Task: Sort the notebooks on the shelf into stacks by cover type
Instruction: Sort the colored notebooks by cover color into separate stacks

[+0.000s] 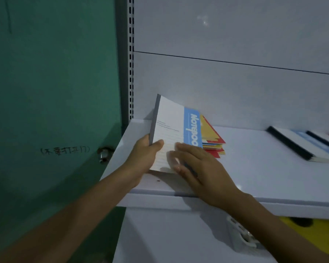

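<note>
At the front left of the shelf, the left hand grips the white-and-blue notebook by its grey spine. The thumb is on the cover and the other fingers are hidden behind it. The right hand rests almost flat on the cover's lower corner. The notebook is tilted above the shelf. Behind it on the shelf lies a red-and-yellow stack. Toward the shelf's right end lie dark-spined notebooks.

Shelf, left end: one notebook tilted up off the board, left hand gripping its left edge, right hand resting on its near right corner; fanned stack just behind-right; two further notebooks well apart at right; door left of the shelf.
</note>
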A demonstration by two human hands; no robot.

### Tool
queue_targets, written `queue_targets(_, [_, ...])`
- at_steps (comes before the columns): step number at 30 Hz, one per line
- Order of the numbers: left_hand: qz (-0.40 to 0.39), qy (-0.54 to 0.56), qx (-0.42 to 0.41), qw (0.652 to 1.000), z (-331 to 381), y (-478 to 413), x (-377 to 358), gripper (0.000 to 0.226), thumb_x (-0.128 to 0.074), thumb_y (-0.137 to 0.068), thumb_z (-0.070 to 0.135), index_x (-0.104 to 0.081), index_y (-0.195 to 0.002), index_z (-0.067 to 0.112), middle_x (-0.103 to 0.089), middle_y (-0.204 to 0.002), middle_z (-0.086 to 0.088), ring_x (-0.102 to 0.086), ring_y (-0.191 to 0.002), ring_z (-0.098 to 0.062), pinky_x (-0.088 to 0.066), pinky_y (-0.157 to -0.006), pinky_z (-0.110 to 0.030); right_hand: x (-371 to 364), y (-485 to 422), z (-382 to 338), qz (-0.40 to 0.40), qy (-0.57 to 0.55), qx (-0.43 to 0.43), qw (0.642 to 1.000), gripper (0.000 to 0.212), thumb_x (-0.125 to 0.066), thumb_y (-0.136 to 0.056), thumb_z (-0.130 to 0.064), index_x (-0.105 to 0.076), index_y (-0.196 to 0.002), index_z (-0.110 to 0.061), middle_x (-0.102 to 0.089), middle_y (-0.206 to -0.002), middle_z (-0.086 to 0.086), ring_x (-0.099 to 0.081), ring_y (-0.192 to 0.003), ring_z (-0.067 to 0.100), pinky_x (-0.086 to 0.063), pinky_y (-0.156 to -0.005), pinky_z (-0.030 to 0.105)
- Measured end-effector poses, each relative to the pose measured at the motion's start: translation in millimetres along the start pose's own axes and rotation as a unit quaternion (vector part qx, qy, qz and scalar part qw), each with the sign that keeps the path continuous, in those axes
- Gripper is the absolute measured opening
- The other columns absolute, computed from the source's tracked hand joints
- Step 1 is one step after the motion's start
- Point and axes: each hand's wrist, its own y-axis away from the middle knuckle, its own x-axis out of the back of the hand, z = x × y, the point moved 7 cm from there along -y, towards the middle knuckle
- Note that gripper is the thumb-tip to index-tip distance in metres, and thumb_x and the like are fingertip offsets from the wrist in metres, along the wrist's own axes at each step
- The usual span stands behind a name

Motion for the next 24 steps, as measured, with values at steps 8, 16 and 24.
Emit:
queue_targets(8, [0.056,0.171,-0.019,0.984,-8.6,3.4,37.3,0.020,-0.047,-0.100,0.016,-0.057,-0.101,0.034,-0.066,-0.109,0.004,-0.061,-0.105,-0.018,-0.049,-0.093,-0.039,33.6,-48.5,44.2,0.153,-0.012,-0.213,0.965,0.030,-0.046,-0.096,-0.011,-0.050,-0.125,-0.013,-0.057,-0.128,0.006,-0.055,-0.112,0.024,-0.039,-0.081,0.025])
queue_targets(16, [0.068,0.268,-0.011,0.961,-9.5,7.2,45.3,0.015,-0.048,-0.098,0.013,-0.058,-0.105,0.022,-0.065,-0.102,-0.001,-0.062,-0.092,-0.015,-0.049,-0.071,-0.029,-25.1,-59.5,47.2,-0.087,0.123,-0.214,0.965,0.090,-0.024,-0.074,-0.073,-0.030,-0.147,-0.020,-0.036,-0.150,0.006,-0.030,-0.139,0.026,-0.023,-0.114,0.040])
queue_targets(24, [0.062,0.294,-0.011,0.954,-7.4,7.6,43.0,0.015,-0.049,-0.098,0.014,-0.058,-0.099,0.026,-0.065,-0.095,0.005,-0.061,-0.085,-0.009,-0.048,-0.069,-0.026,4.8,-21.3,14.5,0.073,0.199,-0.136,0.968,0.050,-0.065,-0.080,-0.002,-0.058,-0.129,-0.014,-0.066,-0.120,0.008,-0.065,-0.104,0.033,-0.054,-0.079,0.044])
